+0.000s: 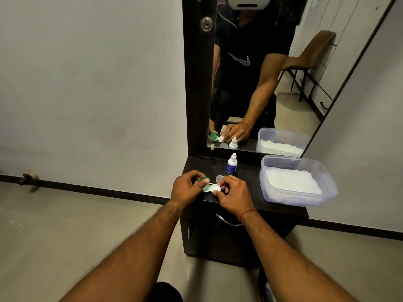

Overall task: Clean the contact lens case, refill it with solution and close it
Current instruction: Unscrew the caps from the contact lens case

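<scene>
A white contact lens case [211, 188] with two round wells is held just above the dark dresser top [248, 192]. My left hand [187, 188] pinches a green cap [204, 179] at the case's left well. My right hand [233, 196] grips the case's right end between thumb and fingers. A small clear cap [219, 178] lies on the dresser just behind the case. The solution bottle [232, 164], white with a blue label and a white nozzle, stands upright behind it.
A clear plastic tub [298, 182] with white tissue inside sits on the right of the dresser top. A tall mirror [261, 73] stands at the back. A drawer handle [226, 221] shows below the front edge. Grey floor lies to the left.
</scene>
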